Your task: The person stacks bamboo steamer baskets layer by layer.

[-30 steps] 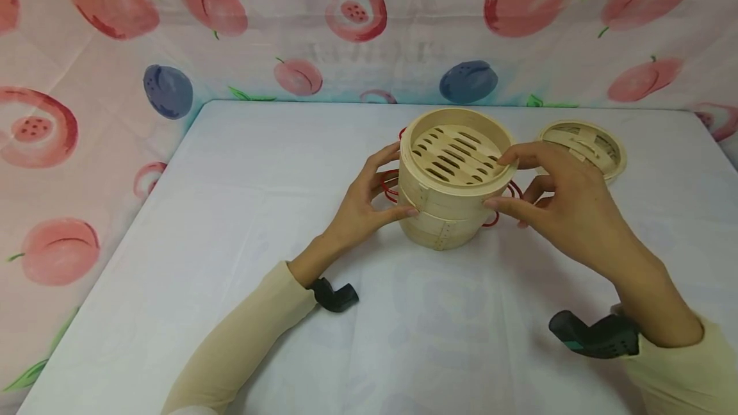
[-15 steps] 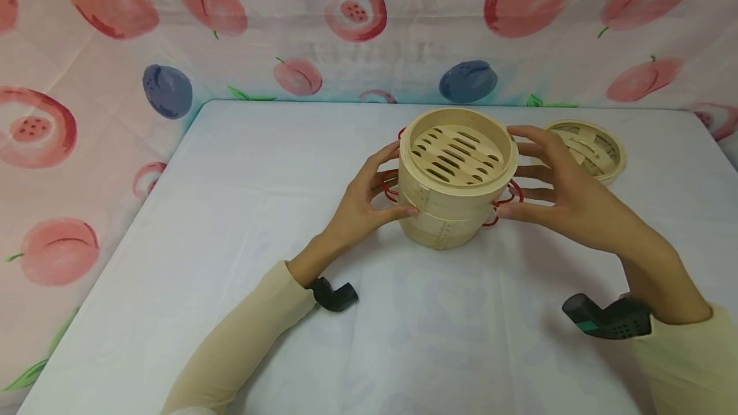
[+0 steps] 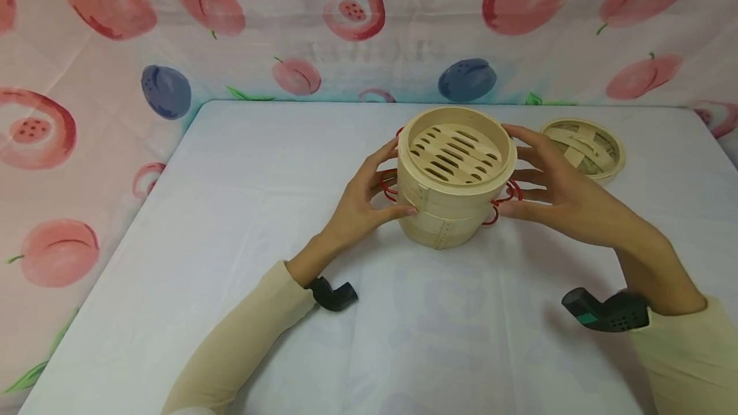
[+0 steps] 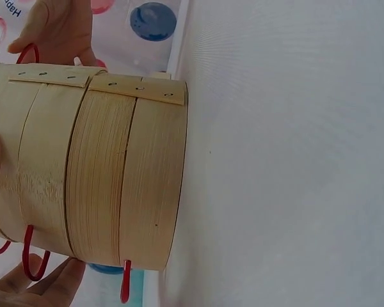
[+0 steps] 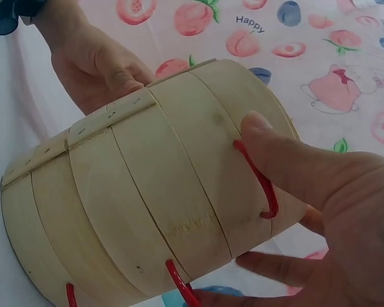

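Note:
A stacked bamboo steamer (image 3: pixel 446 213) stands upright on the table without its lid, its slotted inner base (image 3: pixel 455 152) showing from above. My left hand (image 3: pixel 363 200) grips it from the left, thumb across the front of the wall and fingers behind. On the opposite side my right hand (image 3: pixel 571 194) holds the upper tier, with index finger up at the rim. In the right wrist view, its thumb (image 5: pixel 278 150) lies beside a red side handle (image 5: pixel 262 185) and the other fingers reach around the far side. More red handles (image 4: pixel 32 256) stick out from the lower tiers.
The woven bamboo lid (image 3: pixel 590 146) lies on the white-covered table (image 3: pixel 277 146) at the back right, behind my right hand. A fruit-printed cloth (image 3: pixel 254 5) hangs along the back and left of the table.
My right hand has shifted from pinching the top rim at the front right to lying around the steamer's right side. The left hand and the steamer have stayed in place.

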{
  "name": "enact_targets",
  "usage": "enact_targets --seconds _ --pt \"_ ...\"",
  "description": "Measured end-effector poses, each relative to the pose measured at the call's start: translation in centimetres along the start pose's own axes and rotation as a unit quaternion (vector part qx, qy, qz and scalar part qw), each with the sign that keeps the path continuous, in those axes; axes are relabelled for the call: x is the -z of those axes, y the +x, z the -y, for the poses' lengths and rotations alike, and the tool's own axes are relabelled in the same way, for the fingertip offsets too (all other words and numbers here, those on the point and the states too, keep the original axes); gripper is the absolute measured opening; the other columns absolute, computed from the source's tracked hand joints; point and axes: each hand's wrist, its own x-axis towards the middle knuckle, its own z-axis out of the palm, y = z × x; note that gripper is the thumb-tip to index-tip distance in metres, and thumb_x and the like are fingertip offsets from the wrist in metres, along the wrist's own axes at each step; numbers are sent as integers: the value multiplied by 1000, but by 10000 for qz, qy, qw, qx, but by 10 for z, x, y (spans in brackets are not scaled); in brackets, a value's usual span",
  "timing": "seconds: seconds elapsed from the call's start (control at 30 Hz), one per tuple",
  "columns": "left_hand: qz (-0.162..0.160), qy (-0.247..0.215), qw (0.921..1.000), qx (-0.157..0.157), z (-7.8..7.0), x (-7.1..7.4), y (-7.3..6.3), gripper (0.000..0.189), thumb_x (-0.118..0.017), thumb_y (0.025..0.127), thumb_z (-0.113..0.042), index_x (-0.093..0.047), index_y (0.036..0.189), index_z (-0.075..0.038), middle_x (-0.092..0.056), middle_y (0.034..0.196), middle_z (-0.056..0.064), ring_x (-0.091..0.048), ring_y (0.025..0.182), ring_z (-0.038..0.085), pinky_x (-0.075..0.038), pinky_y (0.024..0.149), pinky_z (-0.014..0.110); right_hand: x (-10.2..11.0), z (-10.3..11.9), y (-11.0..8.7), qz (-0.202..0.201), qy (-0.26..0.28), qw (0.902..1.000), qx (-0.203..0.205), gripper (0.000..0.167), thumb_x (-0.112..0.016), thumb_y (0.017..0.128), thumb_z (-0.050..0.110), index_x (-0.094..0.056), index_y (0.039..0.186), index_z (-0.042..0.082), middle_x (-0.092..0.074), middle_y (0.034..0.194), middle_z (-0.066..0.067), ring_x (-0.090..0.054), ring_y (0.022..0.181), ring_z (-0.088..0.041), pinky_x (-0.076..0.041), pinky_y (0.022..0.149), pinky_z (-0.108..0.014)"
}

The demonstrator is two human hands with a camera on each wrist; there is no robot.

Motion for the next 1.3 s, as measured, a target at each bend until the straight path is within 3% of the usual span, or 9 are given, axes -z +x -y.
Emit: enact_targets --seconds 0.13,0.37,0.6,0.8,1.1,1.3 --pt "-31 17 9999 102 -1 0 0 94 -75 73 14 -21 149 2 -35 140 22 -53 116 38 -41 102 41 1 0 0 17 -11 10000 -57 94 -71 84 0 -15 153 32 -23 152 2 -45 122 -27 -45 90 -16" --pt "-86 80 9998 175 23 1 -1 105 -79 73 7 -17 154 -18 -34 144 11 -54 117 28 -42 101 39 2 -1 0 42 -37 9996 -293 93 -70 87 4 -12 152 35 -20 153 1 -42 126 -33 -43 89 -12" --pt "-89 50 9998 182 28 2 -1 108 -81 73 2 -16 153 -31 -36 141 6 -55 116 22 -43 101 37 3 -2 0 105 72 9998 -172 90 -66 88 1 -13 153 32 -19 153 0 -41 126 -37 -44 89 -13" --pt "-98 58 9998 186 28 2 -1 109 -81 73 2 -15 153 -31 -36 141 7 -55 116 22 -43 100 35 5 -3 0 141 111 9998 -91 88 -64 90 -1 -13 153 32 -18 155 0 -38 128 -43 -42 91 -12" --pt "-99 69 9996 255 27 3 -1 110 -82 73 1 -15 153 -32 -36 142 7 -54 117 22 -43 101 37 7 -5 0 202 61 9997 134 84 -58 92 -5 -12 154 28 -16 156 -2 -38 128 -37 -44 90 -14" --pt "-124 -4 9997 226 26 2 -1 106 -81 73 4 -17 152 -26 -37 139 10 -55 116 24 -42 101 36 7 -6 0 200 9 9997 172 80 -55 94 -5 -13 154 27 -16 156 -1 -34 130 -42 -40 92 -12"
